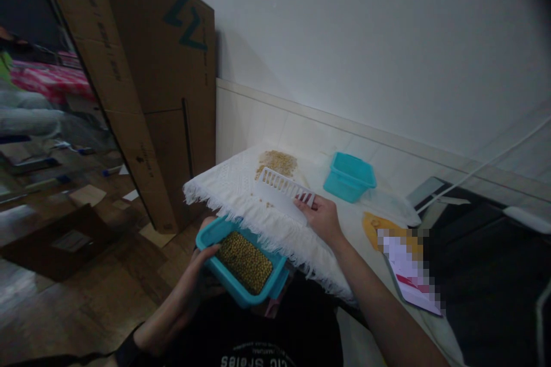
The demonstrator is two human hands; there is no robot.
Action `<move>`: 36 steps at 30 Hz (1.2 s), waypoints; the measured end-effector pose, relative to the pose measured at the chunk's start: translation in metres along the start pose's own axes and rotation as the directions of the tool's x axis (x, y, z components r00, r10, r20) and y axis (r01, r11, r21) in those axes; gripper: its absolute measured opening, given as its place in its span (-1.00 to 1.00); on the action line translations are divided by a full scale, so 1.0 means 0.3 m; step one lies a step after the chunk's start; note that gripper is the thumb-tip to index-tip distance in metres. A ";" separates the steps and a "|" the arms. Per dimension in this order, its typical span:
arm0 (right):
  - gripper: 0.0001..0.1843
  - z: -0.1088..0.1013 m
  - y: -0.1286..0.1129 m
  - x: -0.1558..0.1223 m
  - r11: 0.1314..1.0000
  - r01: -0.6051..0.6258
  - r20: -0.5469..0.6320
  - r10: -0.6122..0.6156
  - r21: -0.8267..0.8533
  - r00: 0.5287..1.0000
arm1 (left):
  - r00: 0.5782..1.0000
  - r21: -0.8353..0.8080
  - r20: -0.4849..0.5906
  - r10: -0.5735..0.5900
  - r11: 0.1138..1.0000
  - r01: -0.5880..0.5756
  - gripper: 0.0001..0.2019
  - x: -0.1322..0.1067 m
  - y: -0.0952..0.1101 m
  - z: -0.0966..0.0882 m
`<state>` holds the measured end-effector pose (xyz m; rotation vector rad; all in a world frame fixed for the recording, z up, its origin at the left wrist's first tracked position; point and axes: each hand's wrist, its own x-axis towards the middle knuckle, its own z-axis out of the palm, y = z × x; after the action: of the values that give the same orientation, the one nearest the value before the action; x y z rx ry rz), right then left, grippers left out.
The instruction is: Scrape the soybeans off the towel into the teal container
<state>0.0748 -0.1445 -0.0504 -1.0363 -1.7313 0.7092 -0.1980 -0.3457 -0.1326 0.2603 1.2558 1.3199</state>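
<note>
My left hand (pixel 196 266) grips the left rim of a teal plastic tub (pixel 245 297), thumb over the edge. The tub tilts just in front of the table's fringed edge, with many small yellow-green beans (pixel 247 261) in it. My right hand (pixel 322 219) is closed on the right end of a white plastic piece with a slotted edge (pixel 279 188). That piece is low over the white fringed cloth (pixel 224 180); whether it touches the cloth I cannot tell. Just behind it lies a spread pile of pale beans (pixel 278 163), with a few stray ones nearby.
A second teal tub (pixel 350 175) stands at the back of the table by the wall. On the right are a yellow packet (pixel 374 229), a phone-like device (pixel 415 281) with blurred pixels, and a black surface. A tall cardboard box (pixel 172 97) rises on the left.
</note>
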 end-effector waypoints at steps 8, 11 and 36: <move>-0.57 0.037 -0.003 0.005 0.993 0.085 0.053 -0.081 -0.080 0.995 | 1.000 -0.006 -0.007 -0.030 1.000 0.030 -0.07 0.014 0.016 -0.006; -0.61 0.052 -0.014 0.003 0.988 0.120 0.063 -0.114 -0.094 0.991 | 1.000 0.000 -0.009 -0.009 1.000 0.009 -0.13 0.020 0.022 -0.014; -0.64 0.119 -0.068 -0.032 0.972 0.181 0.043 -0.177 -0.146 0.983 | 0.996 -0.020 0.012 0.092 0.996 -0.092 -0.29 -0.002 0.030 -0.013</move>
<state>0.0367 -0.1628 -0.0509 -0.9585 -1.8998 0.4883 -0.2060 -0.3453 -0.1270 0.3159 1.2318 1.4063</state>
